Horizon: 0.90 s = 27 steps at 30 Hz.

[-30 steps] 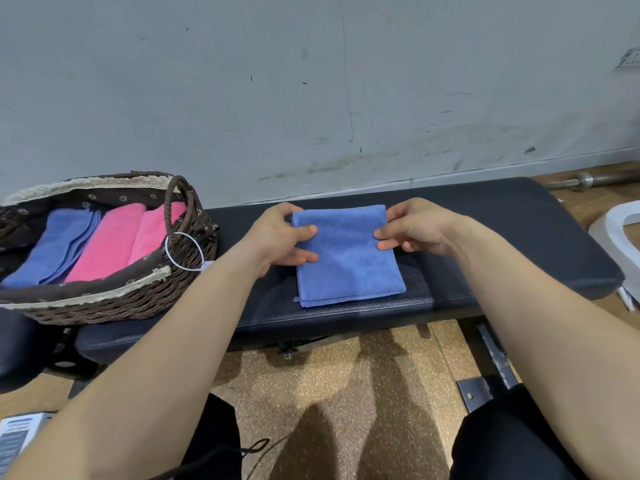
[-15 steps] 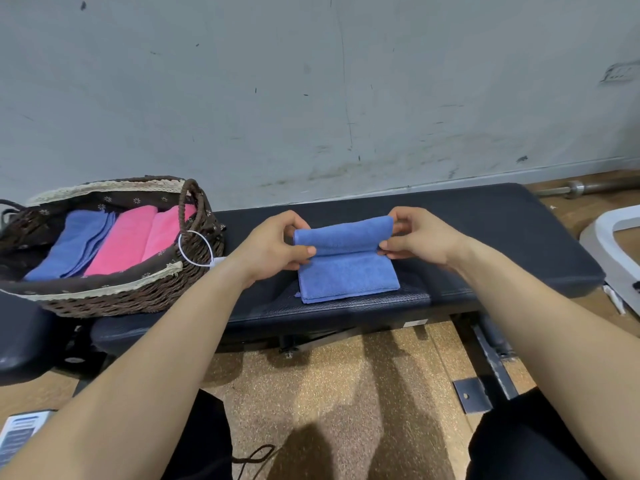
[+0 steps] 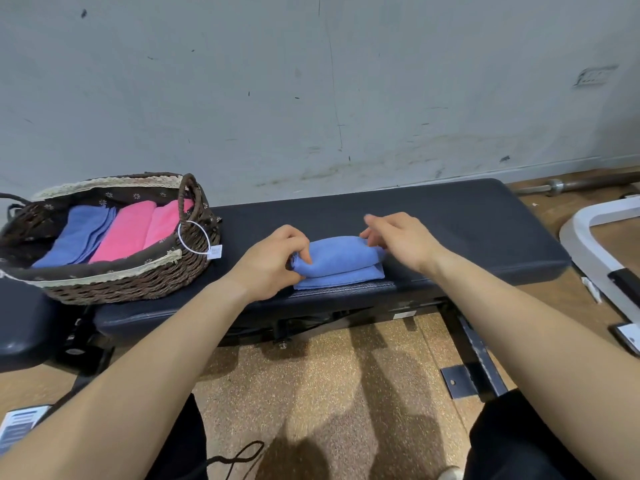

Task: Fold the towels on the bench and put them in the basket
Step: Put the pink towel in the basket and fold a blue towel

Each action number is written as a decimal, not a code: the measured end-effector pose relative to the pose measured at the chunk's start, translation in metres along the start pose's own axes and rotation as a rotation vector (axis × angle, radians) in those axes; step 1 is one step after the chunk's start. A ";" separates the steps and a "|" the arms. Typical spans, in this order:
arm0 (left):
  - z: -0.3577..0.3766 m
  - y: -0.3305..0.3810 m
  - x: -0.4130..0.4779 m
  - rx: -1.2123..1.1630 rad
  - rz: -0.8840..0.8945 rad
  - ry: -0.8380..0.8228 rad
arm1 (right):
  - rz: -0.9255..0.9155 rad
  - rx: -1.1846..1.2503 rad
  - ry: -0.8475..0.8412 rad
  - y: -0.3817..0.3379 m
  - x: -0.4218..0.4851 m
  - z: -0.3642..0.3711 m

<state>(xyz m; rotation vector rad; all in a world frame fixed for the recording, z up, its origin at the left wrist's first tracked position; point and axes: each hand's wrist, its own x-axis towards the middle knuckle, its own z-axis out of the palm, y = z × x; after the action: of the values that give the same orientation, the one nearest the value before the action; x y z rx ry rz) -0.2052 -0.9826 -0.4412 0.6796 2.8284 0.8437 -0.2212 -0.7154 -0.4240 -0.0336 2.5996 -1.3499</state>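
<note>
towel (image 3: 341,261) plush, folded oblong, basket (image 3: 138,282) woven wicker

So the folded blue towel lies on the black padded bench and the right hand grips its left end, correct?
Not quite: in the head view the left hand grips the left end of the folded blue towel on the black padded bench.

Blue towel (image 3: 341,263), folded, on black padded bench (image 3: 467,230), a hand at each end.
Left hand (image 3: 272,263): curled fingers (image 3: 299,245) pinch the towel's left end. Right hand (image 3: 403,242): blurred, loosely spread over the right end, contact unclear. Wicker basket (image 3: 138,284), cloth-lined, at the bench's left end, contains a second blue towel (image 3: 79,237) and two pink towels (image 3: 130,230) side by side. White tag (image 3: 215,251) hangs from its handle.
</note>
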 end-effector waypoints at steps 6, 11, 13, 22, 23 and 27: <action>0.004 0.003 -0.002 0.173 0.042 -0.017 | -0.120 -0.602 0.164 -0.016 -0.007 0.043; 0.001 0.004 -0.004 0.125 -0.011 -0.038 | -0.179 -0.902 0.168 0.004 -0.011 0.056; 0.000 0.010 -0.001 0.123 -0.083 -0.005 | -0.177 -0.960 0.184 0.009 -0.013 0.059; 0.023 0.052 0.047 0.499 -0.297 0.301 | -0.175 -1.009 0.194 0.011 -0.016 0.069; 0.028 0.050 0.053 0.481 -0.307 0.292 | -0.171 -1.005 0.193 0.011 -0.016 0.069; 0.040 0.029 0.063 0.366 -0.404 0.193 | -0.158 -0.889 0.155 0.013 -0.015 0.065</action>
<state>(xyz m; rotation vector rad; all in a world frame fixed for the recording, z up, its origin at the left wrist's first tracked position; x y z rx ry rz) -0.2407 -0.9125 -0.4580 0.0401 3.1621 0.3452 -0.1928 -0.7583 -0.4684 -0.2799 3.1484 -0.1297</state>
